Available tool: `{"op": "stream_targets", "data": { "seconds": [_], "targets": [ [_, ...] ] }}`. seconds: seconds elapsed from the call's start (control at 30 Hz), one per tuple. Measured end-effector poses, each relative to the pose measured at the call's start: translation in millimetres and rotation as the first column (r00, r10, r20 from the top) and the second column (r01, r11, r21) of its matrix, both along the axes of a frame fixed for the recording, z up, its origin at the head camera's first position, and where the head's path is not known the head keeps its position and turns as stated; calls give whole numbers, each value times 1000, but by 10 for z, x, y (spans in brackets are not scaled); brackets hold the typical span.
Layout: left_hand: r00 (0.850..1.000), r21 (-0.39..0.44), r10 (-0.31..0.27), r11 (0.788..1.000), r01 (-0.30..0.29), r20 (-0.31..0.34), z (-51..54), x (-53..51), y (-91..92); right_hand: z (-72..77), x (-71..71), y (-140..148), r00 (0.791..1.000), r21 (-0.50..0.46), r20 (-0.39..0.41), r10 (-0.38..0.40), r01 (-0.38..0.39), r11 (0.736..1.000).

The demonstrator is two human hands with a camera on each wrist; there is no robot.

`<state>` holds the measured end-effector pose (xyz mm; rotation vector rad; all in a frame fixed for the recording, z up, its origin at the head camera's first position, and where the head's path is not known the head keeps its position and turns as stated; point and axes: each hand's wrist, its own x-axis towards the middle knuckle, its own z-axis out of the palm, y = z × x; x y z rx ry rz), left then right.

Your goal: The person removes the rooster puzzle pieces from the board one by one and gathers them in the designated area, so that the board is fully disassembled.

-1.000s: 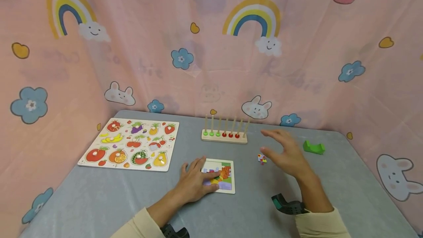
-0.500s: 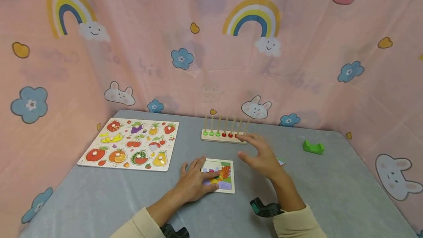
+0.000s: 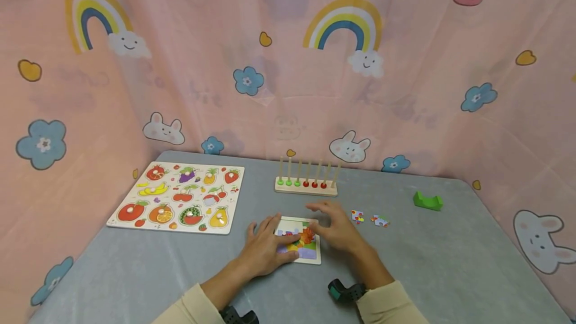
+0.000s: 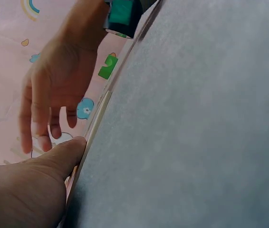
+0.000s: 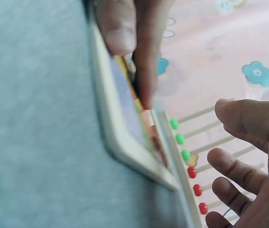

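A small framed jigsaw puzzle (image 3: 308, 252) lies on the table in front of the person, with a colourful picture partly covered by the hands. The left hand (image 3: 265, 249) rests on its left side, index finger extended over the picture and thumb by the near edge. Beside the far right corner hovers the right hand (image 3: 339, 229), its fingers spread and loosely bent. In the right wrist view nothing shows between the right hand's (image 5: 253, 156) thumb and fingers. Two loose jigsaw pieces, one squarish piece (image 3: 357, 216) and one wider piece (image 3: 380, 221), lie right of the right hand.
A fruit puzzle board (image 3: 180, 199) lies at the left. Behind the hands stands a wooden peg rack (image 3: 306, 187) with green and red beads. A green block (image 3: 428, 201) sits at the right. Pink patterned cloth (image 3: 288, 104) hangs behind the grey table (image 3: 450, 264).
The right hand has moved left, from above the loose pieces to the framed puzzle's right side, and both loose pieces now show. The left hand has stayed in place.
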<state>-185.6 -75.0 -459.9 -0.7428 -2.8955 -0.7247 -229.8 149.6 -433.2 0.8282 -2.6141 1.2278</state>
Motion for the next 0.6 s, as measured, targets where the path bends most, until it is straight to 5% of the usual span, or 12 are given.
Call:
{"op": "stream_targets", "data": {
  "seconds": [0.27, 0.6],
  "targets": [
    [1000, 1, 0, 1000, 0, 1, -11, 1, -2, -168, -27, -41, 999, 81, 30, -37, 35, 996],
    [1000, -11, 4, 1000, -4, 4, -15, -5, 5, -190, -11, -65, 996, 236, 27, -84, 75, 969]
  ]
}}
